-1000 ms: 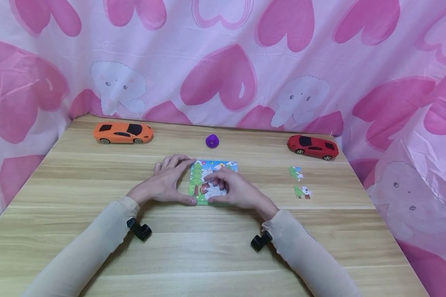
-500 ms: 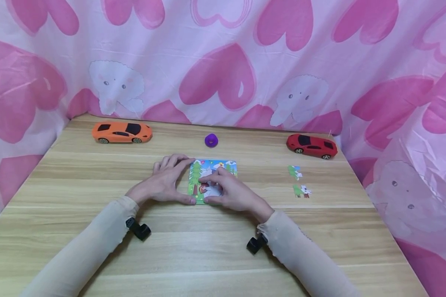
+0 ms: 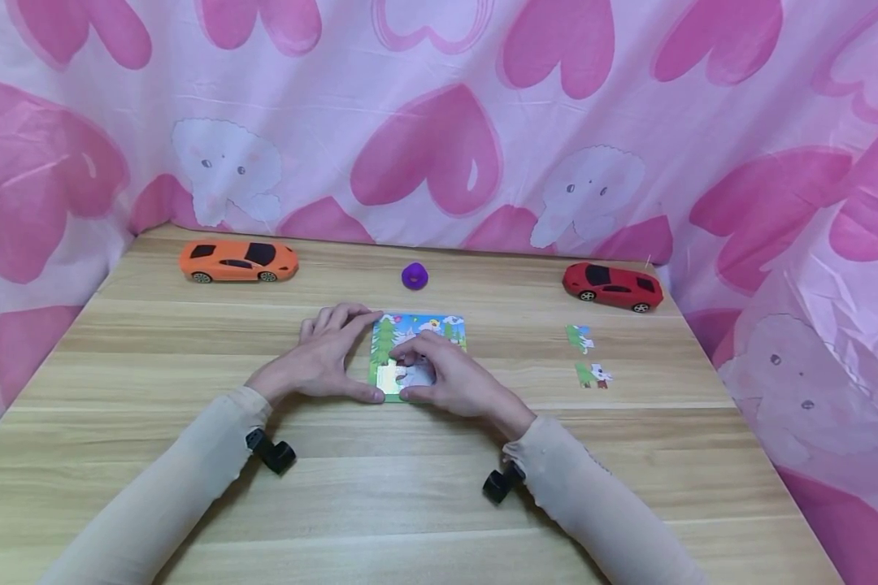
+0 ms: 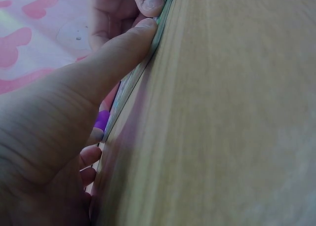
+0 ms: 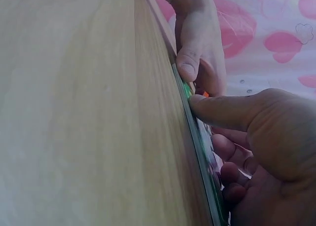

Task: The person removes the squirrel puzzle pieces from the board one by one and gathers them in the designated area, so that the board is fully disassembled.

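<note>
Two hands met over a small picture puzzle [image 3: 419,356] at the middle of the worktop [image 3: 439,487] as I watched from the head camera: the left hand [image 3: 322,361] lay flat against the board's left edge, fingers straight and thumb at the near corner, while the right hand [image 3: 454,382] curled over the lower part, fingertips pinching a loose piece above a bare gap in the picture. Two spare pieces [image 3: 587,357] sat well apart to the right.

From the left wrist, the left thumb [image 4: 118,53] pressed the board's thin edge [image 4: 143,63].

From the right wrist, the right thumb [image 5: 222,110] touched that same rim [image 5: 197,147]. I judged the board light, flat, stiff and prone to sliding; its edges were the place to steady it, and pieces needed lifting by their rims.
</note>
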`<state>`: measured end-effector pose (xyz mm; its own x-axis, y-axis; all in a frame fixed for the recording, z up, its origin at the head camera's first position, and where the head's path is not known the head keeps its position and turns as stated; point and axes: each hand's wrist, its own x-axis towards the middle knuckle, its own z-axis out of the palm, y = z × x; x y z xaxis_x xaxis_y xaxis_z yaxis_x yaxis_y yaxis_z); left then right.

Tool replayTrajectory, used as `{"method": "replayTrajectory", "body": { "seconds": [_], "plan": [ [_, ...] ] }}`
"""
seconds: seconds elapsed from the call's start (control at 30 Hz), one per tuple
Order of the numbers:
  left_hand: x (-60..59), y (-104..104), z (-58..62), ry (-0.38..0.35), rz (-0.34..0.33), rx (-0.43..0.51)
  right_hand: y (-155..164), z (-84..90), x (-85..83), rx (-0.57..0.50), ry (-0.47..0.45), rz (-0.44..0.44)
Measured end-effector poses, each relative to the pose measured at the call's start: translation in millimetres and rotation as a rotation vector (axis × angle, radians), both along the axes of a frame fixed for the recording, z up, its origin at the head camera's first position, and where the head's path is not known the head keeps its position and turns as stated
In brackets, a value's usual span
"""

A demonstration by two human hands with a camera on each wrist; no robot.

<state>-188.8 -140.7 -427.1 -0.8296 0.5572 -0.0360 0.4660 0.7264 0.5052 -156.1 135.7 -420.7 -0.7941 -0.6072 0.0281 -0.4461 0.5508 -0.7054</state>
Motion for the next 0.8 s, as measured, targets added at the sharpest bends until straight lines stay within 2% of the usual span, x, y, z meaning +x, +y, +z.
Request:
{"method": "replayTrajectory", "body": {
  "seconds": [0.4, 0.8],
  "plan": [
    [-0.1, -0.4, 0.5, 0.002, -0.003, 0.011, -10.8, -0.3, 4.2, -0.022, -0.009, -0.117],
    [0.1, -0.4, 0.8, -0.006, -0.003, 0.013, -6.7, 0.4, 4.2, 0.015, 0.015, -0.082]
  ]
}}
